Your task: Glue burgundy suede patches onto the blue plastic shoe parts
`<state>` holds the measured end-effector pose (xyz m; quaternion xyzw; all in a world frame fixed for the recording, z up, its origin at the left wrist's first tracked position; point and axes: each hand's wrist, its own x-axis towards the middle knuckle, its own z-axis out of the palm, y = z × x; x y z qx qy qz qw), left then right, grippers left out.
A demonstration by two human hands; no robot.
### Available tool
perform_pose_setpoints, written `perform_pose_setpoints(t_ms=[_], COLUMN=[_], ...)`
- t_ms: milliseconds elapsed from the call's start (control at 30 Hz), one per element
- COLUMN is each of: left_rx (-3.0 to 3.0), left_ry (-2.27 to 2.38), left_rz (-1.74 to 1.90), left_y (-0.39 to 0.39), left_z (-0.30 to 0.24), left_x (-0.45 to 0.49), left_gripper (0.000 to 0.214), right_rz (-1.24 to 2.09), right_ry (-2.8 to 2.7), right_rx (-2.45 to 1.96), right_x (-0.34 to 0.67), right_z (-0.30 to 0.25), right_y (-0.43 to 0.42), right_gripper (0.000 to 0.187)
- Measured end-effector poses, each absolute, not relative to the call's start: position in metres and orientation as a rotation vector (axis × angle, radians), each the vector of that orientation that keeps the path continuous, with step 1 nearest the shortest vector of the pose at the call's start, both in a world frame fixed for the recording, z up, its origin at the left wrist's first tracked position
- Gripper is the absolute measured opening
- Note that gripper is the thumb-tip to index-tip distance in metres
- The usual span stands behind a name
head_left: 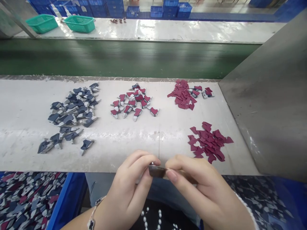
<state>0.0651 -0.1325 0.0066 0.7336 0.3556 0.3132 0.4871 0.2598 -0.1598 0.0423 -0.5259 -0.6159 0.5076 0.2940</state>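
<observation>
Currently left hand (130, 183) and right hand (199, 188) are pinching dark piece (157, 171) just off tabletop (134, 153) edge; navy pieces (72, 111) and maroon joined pieces (131, 102) are lying finished-looking farther along, loose maroon cutouts (209, 142) remaining.

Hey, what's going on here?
A person is pinching a small dark flat piece between the fingers of the left hand and right hand, just off the edge of a white work table. On the table lie a pile of navy-and-grey pieces, a pile of maroon-and-grey pieces and loose maroon cutouts. A blue bin of mixed pieces sits at lower left.
</observation>
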Motion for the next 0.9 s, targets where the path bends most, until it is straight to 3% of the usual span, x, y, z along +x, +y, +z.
perform_pose_setpoints(t_ms=[300, 500, 700, 900], left_rx=[1.823, 1.737, 1.683, 1.719], left_ry=[0.868, 0.903, 0.963, 0.863], left_rz=[0.763, 0.712, 0.790, 0.754], left_y=[-0.132, -0.139, -0.132, -0.133], left_z=[0.011, 0.003, 0.003, 0.007], left_x=[0.067, 0.066, 0.062, 0.062], left_gripper=[0.022, 0.021, 0.025, 0.026], right_rz=[1.264, 0.634, 1.078, 1.329], right_ry=[-1.651, -1.010, -1.526, -1.691], right_rx=[-1.409, -1.578, -1.479, -1.406], right_x=[0.259, 0.293, 0.285, 0.258], right_z=[0.036, 0.033, 0.046, 0.044], right_y=[-0.157, -0.147, -0.158, -0.159], right_gripper=[0.024, 0.022, 0.020, 0.025])
